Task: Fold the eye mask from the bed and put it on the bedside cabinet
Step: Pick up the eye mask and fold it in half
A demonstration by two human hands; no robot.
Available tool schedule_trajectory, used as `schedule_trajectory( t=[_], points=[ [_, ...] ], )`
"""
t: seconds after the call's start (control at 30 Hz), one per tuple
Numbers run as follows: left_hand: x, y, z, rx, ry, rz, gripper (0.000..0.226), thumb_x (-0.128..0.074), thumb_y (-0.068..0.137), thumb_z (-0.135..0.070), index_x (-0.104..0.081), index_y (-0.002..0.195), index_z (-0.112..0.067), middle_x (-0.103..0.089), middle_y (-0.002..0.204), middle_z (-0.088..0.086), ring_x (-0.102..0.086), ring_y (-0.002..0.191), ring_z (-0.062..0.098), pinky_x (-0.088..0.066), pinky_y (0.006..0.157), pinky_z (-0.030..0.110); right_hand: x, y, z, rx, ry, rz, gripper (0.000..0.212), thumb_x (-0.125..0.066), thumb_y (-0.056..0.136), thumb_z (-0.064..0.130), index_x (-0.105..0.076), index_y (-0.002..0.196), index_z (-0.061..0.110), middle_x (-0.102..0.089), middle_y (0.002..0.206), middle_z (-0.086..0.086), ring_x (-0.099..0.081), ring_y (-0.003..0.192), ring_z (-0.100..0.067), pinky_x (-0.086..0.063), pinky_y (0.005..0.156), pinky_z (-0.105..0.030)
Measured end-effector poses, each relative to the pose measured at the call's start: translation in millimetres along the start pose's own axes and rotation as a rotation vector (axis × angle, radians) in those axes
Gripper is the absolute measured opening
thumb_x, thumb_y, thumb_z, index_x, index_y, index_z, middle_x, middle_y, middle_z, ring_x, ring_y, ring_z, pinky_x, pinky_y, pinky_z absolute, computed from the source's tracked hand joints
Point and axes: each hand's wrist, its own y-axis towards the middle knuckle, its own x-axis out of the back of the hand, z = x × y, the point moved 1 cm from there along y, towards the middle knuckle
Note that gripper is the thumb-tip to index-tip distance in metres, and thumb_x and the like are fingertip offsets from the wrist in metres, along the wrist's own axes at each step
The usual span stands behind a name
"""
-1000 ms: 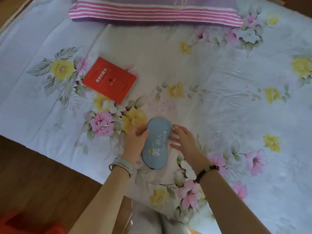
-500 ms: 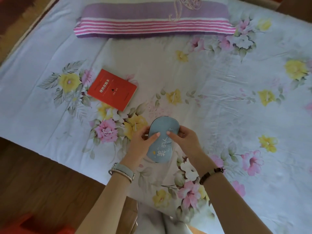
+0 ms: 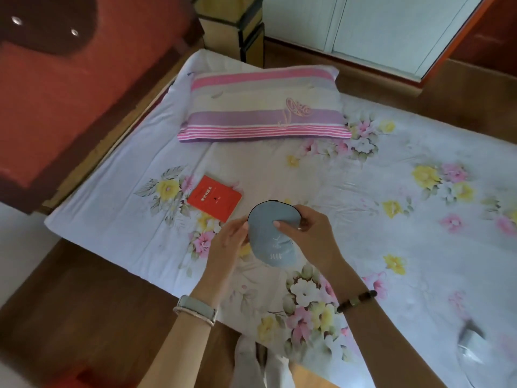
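Observation:
The blue-grey eye mask [image 3: 265, 233] is folded over into a rounded half and held up above the flowered bed sheet [image 3: 363, 205]. My left hand [image 3: 228, 242] pinches its left edge. My right hand [image 3: 310, 233] grips its right side, with the thumb pressed on the front face. White lettering shows on the mask's lower part. A bedside cabinet [image 3: 237, 23] with yellow-brown panels and dark edges stands beyond the head of the bed, at the top of the view.
A red book [image 3: 214, 198] lies on the sheet just left of the mask. A striped pink and purple pillow [image 3: 263, 107] sits at the head of the bed. A red padded headboard [image 3: 70, 88] fills the left. Wooden floor runs along the near bed edge.
The mask lay flat and long on the sheet; both hands lifted it and folded it in half. The view has tilted up, bringing the pillow, headboard and cabinet into sight.

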Motion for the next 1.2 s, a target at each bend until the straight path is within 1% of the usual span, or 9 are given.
schedule_trajectory(
  t=[0.17, 0.33, 0.47, 0.57, 0.67, 0.77, 0.97, 1.1, 1.2],
  points=[
    [2, -35, -14, 0.452, -0.417, -0.068, 0.048, -0.044, 0.099, -0.042, -0.054, 0.132, -0.008, -0.055, 0.131, 0.02, -0.058, 0.11, 0.035, -0.048, 0.094, 0.052, 0, -25, 63, 0.149, -0.011, -0.012, 0.006, -0.072, 0.084, -0.001, -0.069, 0.088, 0.001, -0.067, 0.077, -0.008, -0.061, 0.068, -0.011, -0.048, 0.066, -0.018],
    [-14, -57, -37, 0.538, -0.93, 0.176, 0.072, -0.042, 0.096, -0.049, -0.038, 0.143, 0.004, -0.042, 0.147, 0.03, -0.045, 0.129, 0.05, -0.045, 0.099, 0.064, -7, -74, 85, 0.292, -0.063, 0.035, 0.019, -0.074, 0.08, -0.003, -0.075, 0.093, 0.01, -0.074, 0.087, 0.009, -0.068, 0.082, 0.003, -0.048, 0.077, -0.011],
    [-17, -55, -55, 0.498, -0.809, 0.137, 0.066, -0.039, 0.098, -0.047, -0.045, 0.144, -0.001, -0.048, 0.146, 0.021, -0.046, 0.132, 0.036, -0.028, 0.117, 0.046, -10, -111, 80, 0.421, -0.117, 0.048, 0.016, -0.076, 0.08, 0.004, -0.077, 0.092, 0.015, -0.077, 0.096, 0.006, -0.073, 0.094, -0.008, -0.053, 0.087, -0.021],
    [-19, -58, -63, 0.462, -0.619, 0.114, 0.046, -0.056, 0.085, -0.043, -0.067, 0.112, -0.007, -0.061, 0.106, 0.012, -0.06, 0.096, 0.027, -0.045, 0.091, 0.037, -9, -130, 76, 0.487, -0.086, 0.011, 0.01, -0.071, 0.086, 0.019, -0.077, 0.091, 0.013, -0.077, 0.098, 0.002, -0.071, 0.103, -0.011, -0.052, 0.094, -0.027],
    [-21, -65, -64, 0.49, -0.588, 0.137, 0.034, -0.059, 0.087, -0.039, -0.076, 0.091, -0.01, -0.062, 0.09, 0.008, -0.06, 0.087, 0.022, -0.048, 0.083, 0.033, -6, -142, 72, 0.526, -0.157, -0.001, 0.01, -0.073, 0.084, 0.016, -0.078, 0.092, 0.012, -0.077, 0.1, 0.003, -0.07, 0.107, -0.01, -0.053, 0.096, -0.03],
    [-25, -72, -63, 0.49, -0.613, 0.174, 0.034, -0.059, 0.087, -0.038, -0.079, 0.092, -0.01, -0.068, 0.093, 0.01, -0.064, 0.091, 0.024, -0.048, 0.087, 0.035, -2, -146, 76, 0.521, -0.231, -0.035, 0.014, -0.077, 0.079, 0.011, -0.078, 0.092, 0.016, -0.077, 0.1, 0.009, -0.07, 0.102, -0.005, -0.055, 0.091, -0.027],
    [-26, -81, -59, 0.401, -0.699, 0.298, 0.055, -0.04, 0.099, -0.037, -0.052, 0.136, 0.002, -0.057, 0.133, 0.027, -0.056, 0.117, 0.038, -0.055, 0.09, 0.048, -1, -127, 100, 0.288, -0.102, -0.327, 0.015, -0.08, 0.077, 0.018, -0.071, 0.081, 0.03, -0.072, 0.077, 0.014, -0.068, 0.072, -0.002, -0.05, 0.063, -0.011],
    [-28, -85, -58, 0.37, -0.687, 0.317, 0.046, -0.051, 0.094, -0.039, -0.065, 0.121, -0.003, -0.07, 0.117, 0.023, -0.066, 0.109, 0.042, -0.051, 0.093, 0.062, 5, -108, 104, 0.087, -0.037, -0.446, 0.012, -0.079, 0.08, 0.028, -0.067, 0.076, 0.026, -0.07, 0.071, 0.007, -0.068, 0.063, -0.005, -0.057, 0.057, -0.025],
    [-29, -91, -61, 0.326, -0.645, 0.344, 0.048, -0.06, 0.088, -0.039, -0.063, 0.122, -0.004, -0.065, 0.127, 0.025, -0.058, 0.121, 0.046, -0.047, 0.097, 0.062, 9, -104, 98, 0.027, -0.089, -0.475, 0.018, -0.078, 0.08, 0.031, -0.063, 0.073, 0.023, -0.067, 0.069, 0.007, -0.064, 0.056, -0.004, -0.056, 0.055, -0.024]
  ],
)
